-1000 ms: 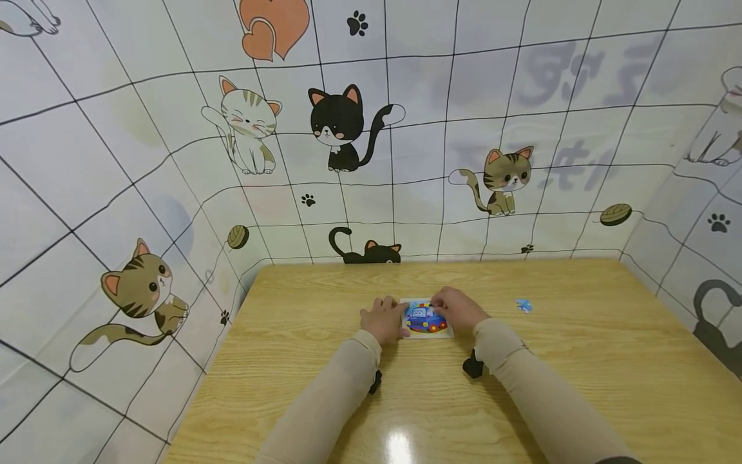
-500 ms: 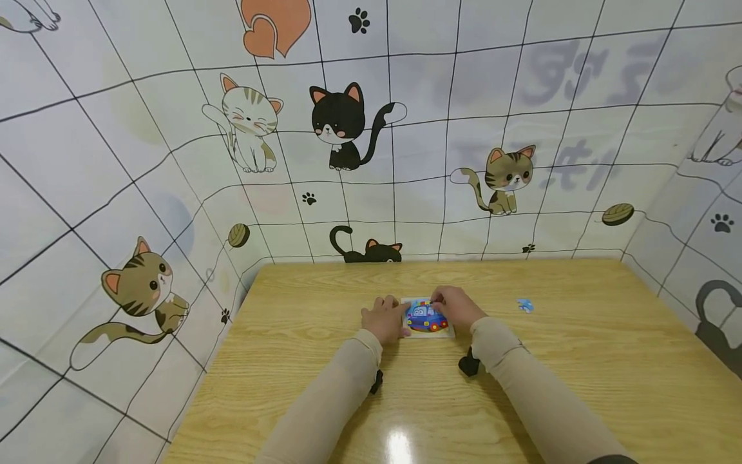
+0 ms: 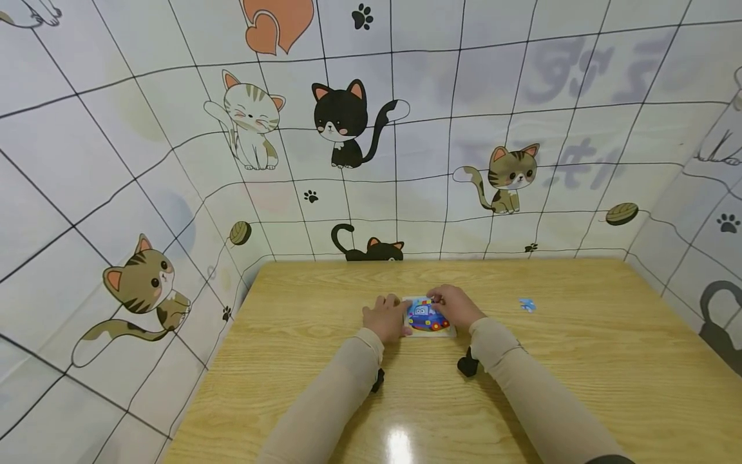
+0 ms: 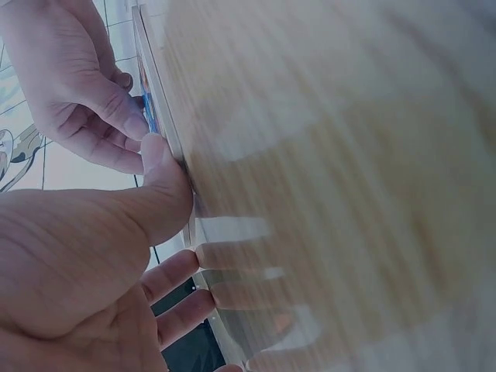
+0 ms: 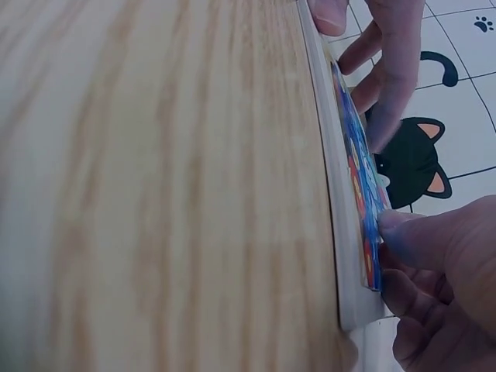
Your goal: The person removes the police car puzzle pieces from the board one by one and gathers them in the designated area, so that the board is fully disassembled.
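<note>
A small jigsaw puzzle board point(image 3: 430, 334) with a pale border lies flat on the table, showing a blue cartoon car point(image 3: 428, 319). My left hand point(image 3: 384, 320) holds the board's left side, its thumb at the near corner and a finger reaching over the picture. At the right side, my right hand point(image 3: 458, 307) pinches a blue puzzle piece point(image 5: 375, 267) between thumb and curled fingers, against the picture; its fingers partly hide the piece. In the right wrist view, the board is seen nearly edge-on. One loose blue puzzle piece point(image 3: 527, 305) lies to the right of it.
The wooden table point(image 3: 313, 290) meets a cloth wall point(image 3: 417, 212) printed with cats and grid lines at its back edge. Black wrist devices point(image 3: 467, 364) hang under both sleeves.
The head view has shifted slightly. My right hand's fingers have edged a little left over the picture; my left hand keeps its place at the board, and the loose piece has not moved.
</note>
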A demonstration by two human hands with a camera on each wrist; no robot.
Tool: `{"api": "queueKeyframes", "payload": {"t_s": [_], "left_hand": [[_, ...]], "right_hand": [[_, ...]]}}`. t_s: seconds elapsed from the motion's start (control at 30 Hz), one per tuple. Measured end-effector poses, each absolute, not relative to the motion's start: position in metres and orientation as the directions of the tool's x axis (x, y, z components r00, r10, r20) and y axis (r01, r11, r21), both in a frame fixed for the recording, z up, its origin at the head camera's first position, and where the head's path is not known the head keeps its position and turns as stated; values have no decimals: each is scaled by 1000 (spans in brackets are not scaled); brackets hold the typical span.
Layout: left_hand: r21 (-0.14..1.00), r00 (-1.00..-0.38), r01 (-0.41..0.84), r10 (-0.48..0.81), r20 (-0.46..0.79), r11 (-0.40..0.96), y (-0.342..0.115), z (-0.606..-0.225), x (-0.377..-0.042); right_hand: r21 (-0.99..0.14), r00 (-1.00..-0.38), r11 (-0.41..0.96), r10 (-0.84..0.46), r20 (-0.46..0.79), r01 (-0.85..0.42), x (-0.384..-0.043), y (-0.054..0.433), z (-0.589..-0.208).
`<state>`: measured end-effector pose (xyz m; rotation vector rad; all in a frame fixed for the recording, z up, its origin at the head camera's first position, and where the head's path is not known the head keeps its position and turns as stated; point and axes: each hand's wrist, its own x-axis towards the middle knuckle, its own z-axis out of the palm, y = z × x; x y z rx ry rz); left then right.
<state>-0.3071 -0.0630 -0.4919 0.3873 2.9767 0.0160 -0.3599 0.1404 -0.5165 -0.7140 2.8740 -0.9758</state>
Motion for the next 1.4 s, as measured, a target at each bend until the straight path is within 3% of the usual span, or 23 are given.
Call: {"api": "queueKeyframes", "payload": {"t_s": [0.47, 0.93, 1.4], "left_hand": [[-123, -920, 386, 372, -121, 914, -57, -498, -310], [-125, -904, 422, 406, -135, 898, -58, -490, -307], [-42, -906, 409, 401, -133, 911, -60, -490, -308]], "right_hand": [[-528, -880, 720, -457, 127, -450, -360, 140, -515], [-517, -879, 729, -464, 112, -450, -357, 138, -512], [-540, -885, 717, -446, 131, -441, -358, 136, -512]]}}
